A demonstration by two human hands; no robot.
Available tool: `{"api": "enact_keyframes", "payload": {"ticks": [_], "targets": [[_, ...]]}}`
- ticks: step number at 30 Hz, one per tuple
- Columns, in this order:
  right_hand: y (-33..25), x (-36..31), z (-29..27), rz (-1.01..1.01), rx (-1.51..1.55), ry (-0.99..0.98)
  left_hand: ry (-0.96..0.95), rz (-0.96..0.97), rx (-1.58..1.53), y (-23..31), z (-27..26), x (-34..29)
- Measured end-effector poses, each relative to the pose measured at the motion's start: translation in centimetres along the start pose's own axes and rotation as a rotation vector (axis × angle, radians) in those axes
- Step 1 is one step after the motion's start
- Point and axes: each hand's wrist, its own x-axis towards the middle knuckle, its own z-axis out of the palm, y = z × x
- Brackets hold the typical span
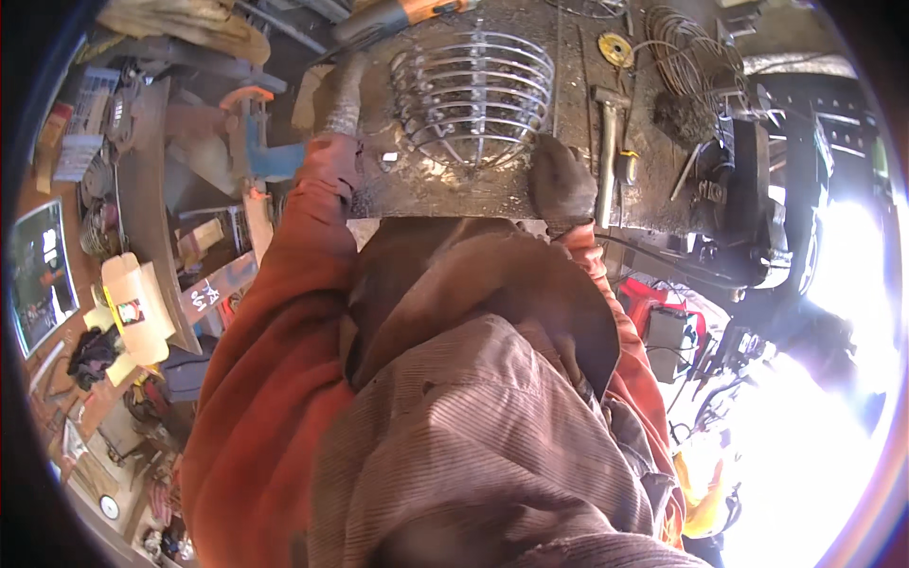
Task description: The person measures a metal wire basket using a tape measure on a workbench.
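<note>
A bowl-shaped cage of bent metal rods rests on the dirty workbench in front of me. My right hand, in a dark work glove, is at the bench's near edge, close to the cage's lower right side. Its fingers curl in, and what lies under them is hidden. To the left of the cage, my left hand is at the end of the orange sleeve, beside a greyish bar-like thing. The fingers of this hand cannot be made out.
A hammer and a tape measure lie right of my right hand. An orange and dark power tool is behind the cage. Coiled wire and a yellow disc lie far right. A blue clamp stands left.
</note>
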Motion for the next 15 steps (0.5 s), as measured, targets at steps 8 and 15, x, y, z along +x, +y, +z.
{"api": "enact_keyframes", "payload": {"ticks": [8, 15], "targets": [[1.5, -0.5, 1.5, -0.112, -0.139, 0.301, -0.147, 0.643, 0.297, 6.2, -5.7, -12.8], [1.0, 0.4, 1.5, -0.064, -0.282, 0.124, -0.27, 0.669, 0.282, 4.5, -6.2, -12.9]]}}
